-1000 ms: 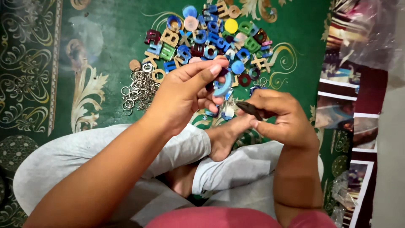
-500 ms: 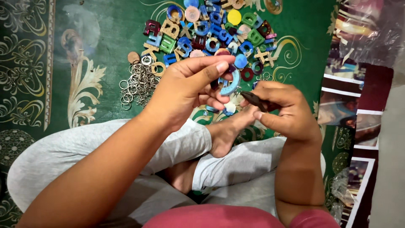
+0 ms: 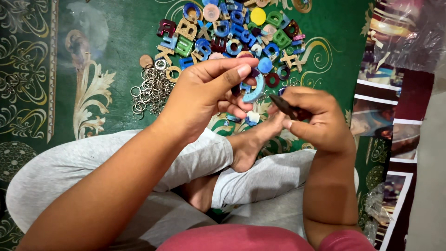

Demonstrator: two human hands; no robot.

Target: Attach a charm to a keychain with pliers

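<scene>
Light blue curved piece (image 3: 254,90) pinched in the left hand (image 3: 209,95); dark tool (image 3: 284,106) in the right hand (image 3: 316,121). Beyond both hands, blue, green, maroon, yellow and tan letter pieces (image 3: 232,32) beside silver rings (image 3: 151,88). Green carpet (image 3: 93,46) with gold scrollwork beneath. Grey trousers (image 3: 93,162).

clear plastic bag (image 3: 409,32), upper right

Curved light-blue letter piece (image 3: 255,90): glossy, arc-shaped, held upright and slightly tilted, just below the pile of coloured letters (image 3: 237,32). Small dark pliers (image 3: 286,107): slim, jaws pointing up-left toward the blue piece, right of it, below the pile.
</scene>
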